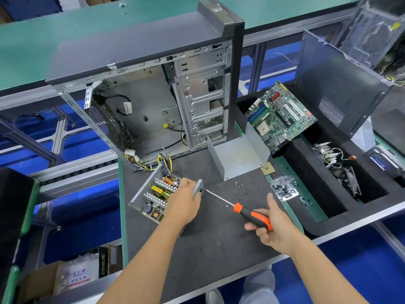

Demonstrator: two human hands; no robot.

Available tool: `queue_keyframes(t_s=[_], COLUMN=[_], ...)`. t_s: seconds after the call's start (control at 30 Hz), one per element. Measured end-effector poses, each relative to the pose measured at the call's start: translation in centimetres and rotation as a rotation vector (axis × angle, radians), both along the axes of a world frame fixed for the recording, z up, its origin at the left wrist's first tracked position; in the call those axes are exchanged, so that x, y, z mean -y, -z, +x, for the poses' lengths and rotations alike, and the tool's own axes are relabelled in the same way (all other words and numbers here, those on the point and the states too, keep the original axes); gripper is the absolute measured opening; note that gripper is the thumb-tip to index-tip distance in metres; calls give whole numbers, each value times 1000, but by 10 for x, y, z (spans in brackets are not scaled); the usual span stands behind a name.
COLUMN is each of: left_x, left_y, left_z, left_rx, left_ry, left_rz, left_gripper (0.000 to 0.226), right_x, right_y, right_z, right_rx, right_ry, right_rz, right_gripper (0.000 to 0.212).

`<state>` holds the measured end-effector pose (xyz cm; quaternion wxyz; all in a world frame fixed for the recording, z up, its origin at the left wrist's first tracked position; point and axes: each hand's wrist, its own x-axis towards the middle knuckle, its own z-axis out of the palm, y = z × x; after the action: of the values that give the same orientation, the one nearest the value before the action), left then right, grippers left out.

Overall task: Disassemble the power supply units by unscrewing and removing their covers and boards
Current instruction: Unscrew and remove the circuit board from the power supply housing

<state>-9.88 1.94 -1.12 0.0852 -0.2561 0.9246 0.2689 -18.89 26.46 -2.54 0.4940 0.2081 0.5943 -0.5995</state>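
Both forearms bare, no sleeves or gloves seen. Light grey trousers [260, 288] and a pale shoe [213, 297] glimpsed at btm centre of frame.

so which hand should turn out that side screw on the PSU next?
Right. The right hand already grips the screwdriver, tip at the power supply side wall. The left hand grips and steadies the unit, so probably best left there.
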Motion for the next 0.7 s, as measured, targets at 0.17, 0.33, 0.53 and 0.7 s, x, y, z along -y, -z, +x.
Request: queue_keyframes(t_s=[0.17, 0.33, 0.53, 0.7], left_x=[0, 0, 0, -1], left_y=[-1, -1, -1, -2], left_z=[1, 1, 1, 1], left_rx=[-1, -1, -4, -4], left_ry=[1, 3, 4, 6], left_rz=[3, 1, 5, -5], left_gripper=[20, 20, 19, 20], right_x=[0, -4, 6, 3], right_y=[1, -1, -2, 9], right_z=[1, 1, 3, 5], right_rx=[-53, -96, -86, -106], right_ry=[-81, 131, 94, 155], right_rz=[1, -204, 55, 63], right_gripper=[25, 38, 61, 35])
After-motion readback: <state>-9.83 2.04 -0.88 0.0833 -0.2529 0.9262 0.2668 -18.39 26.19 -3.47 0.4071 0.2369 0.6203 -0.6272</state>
